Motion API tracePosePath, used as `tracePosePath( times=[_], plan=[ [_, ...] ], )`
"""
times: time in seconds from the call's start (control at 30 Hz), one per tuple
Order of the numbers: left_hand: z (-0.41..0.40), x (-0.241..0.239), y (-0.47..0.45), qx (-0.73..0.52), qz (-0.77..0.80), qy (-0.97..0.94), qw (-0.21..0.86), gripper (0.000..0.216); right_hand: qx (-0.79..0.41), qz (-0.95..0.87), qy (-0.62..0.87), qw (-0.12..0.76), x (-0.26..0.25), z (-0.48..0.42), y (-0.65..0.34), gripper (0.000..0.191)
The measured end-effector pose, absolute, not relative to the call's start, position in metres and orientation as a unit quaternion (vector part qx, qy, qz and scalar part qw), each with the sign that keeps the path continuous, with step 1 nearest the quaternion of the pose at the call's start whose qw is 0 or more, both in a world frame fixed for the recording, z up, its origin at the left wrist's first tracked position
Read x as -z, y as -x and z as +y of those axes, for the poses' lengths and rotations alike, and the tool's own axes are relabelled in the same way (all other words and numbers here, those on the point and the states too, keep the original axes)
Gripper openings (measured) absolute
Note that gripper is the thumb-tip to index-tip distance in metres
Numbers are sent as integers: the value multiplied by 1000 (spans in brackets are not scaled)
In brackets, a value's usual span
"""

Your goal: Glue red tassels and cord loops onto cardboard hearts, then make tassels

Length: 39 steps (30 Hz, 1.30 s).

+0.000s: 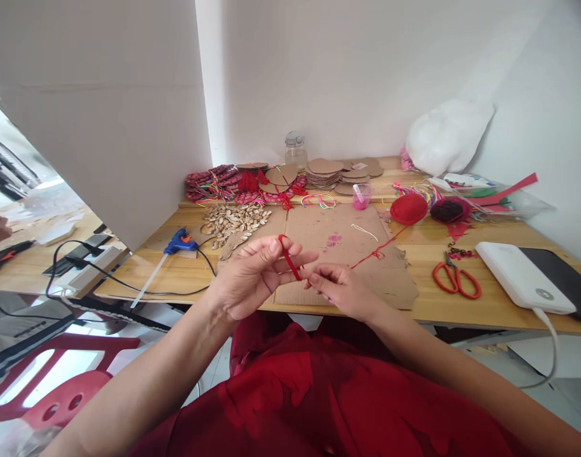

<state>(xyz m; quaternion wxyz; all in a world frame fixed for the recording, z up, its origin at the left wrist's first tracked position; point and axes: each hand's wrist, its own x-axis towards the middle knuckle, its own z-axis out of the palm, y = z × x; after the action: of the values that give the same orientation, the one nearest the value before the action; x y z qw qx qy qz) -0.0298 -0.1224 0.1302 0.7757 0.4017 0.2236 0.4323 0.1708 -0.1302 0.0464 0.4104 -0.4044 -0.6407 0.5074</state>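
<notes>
Red yarn (290,259) is looped around the fingers of my left hand (252,273), the thumb pressing near the loop's top. My right hand (342,292) pinches at the lower end of the loop, thumb and forefinger together. From there a red strand runs across the cardboard sheet (313,235), with a small tangle on the way, to a red yarn ball (408,209) at the right. Both hands hover above the front edge of the cardboard.
Orange-handled scissors (456,280) and a white power bank (523,276) lie at the right. A blue glue gun (180,242) with its cable, a pile of shells (235,220), cardboard discs (324,172), a pink cup (361,197) and a dark yarn ball (448,209) surround the cardboard.
</notes>
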Motion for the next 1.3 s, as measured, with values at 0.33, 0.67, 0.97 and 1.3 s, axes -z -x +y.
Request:
tracePosePath(
  times=[0.33, 0.67, 0.97, 1.3],
  plan=[
    [-89, -98, -8, -530, 280, -525, 604, 20, -330, -735, 464, 368, -72, -147, -182, 28],
    [-62, -68, -17, -354, 347, -672, 551, 18, -161, -798, 446, 372, -94, -126, -221, 21],
    [-61, -68, -28, -273, 342, -661, 610, 25, -121, -819, 419, 373, -93, -110, -240, 21],
    [-72, -105, 2, -348, 200, -419, 814, 18, -61, -773, 466, 426, -69, -64, -295, 24]
  ],
)
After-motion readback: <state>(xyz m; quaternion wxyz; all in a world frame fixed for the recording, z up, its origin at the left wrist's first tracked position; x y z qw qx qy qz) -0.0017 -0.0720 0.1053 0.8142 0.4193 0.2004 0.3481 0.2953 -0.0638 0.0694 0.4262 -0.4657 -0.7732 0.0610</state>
